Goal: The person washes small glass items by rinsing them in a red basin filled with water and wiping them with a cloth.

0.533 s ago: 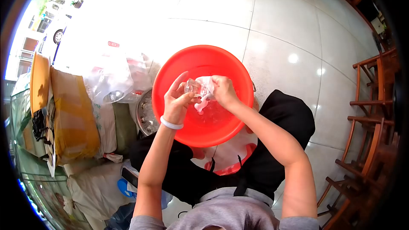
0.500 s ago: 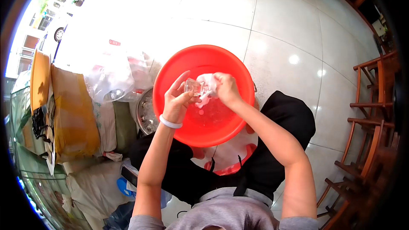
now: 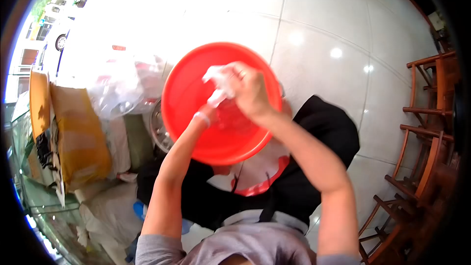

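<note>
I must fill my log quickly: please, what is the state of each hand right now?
Left hand: mostly hidden at the red basin; open or closed cannot be told.
Right hand: closed, holding white cloth.

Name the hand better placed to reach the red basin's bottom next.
Probably the left hand: it is low in the red basin, while the right hand holds a white cloth higher up.
</note>
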`<state>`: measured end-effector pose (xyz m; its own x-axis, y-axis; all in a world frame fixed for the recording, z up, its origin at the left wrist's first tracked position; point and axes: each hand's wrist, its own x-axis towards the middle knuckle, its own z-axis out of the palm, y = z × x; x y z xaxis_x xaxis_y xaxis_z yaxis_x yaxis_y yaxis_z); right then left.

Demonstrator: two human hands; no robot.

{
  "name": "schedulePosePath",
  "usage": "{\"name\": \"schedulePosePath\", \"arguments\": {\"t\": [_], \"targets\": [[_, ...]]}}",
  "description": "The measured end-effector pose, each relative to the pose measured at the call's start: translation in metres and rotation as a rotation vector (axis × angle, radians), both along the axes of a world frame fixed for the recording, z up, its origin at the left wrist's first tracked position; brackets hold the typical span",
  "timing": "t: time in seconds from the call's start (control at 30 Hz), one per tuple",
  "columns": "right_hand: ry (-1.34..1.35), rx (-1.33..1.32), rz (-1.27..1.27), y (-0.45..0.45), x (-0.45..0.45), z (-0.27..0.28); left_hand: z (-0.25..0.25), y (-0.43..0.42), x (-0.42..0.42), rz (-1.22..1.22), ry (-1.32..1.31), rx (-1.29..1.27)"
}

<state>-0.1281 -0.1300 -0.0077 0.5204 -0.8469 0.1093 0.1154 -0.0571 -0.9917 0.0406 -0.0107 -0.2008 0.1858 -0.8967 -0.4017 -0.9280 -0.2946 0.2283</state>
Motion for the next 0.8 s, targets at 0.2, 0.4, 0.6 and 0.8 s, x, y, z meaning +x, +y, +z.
{"name": "schedulePosePath", "arguments": {"t": [0.2,0.4,0.6,0.8], "targets": [[0.004,-0.095,0.031,0.01,-0.004,0.031,0.115,-0.027,-0.012,0.404,1.086,-0.267],[0.003,-0.165,0.005,0.012,-0.011,0.04,0.046,-0.013,-0.018,0.14,0.448,-0.291],[-0.033,-0.064,0.054,0.007,-0.005,0.038,0.074,-0.013,0.0,0.349,0.872,-0.204],[-0.037,-0.135,0.034,0.021,-0.01,0.042,0.083,-0.011,-0.011,0.37,0.86,-0.307]]}}
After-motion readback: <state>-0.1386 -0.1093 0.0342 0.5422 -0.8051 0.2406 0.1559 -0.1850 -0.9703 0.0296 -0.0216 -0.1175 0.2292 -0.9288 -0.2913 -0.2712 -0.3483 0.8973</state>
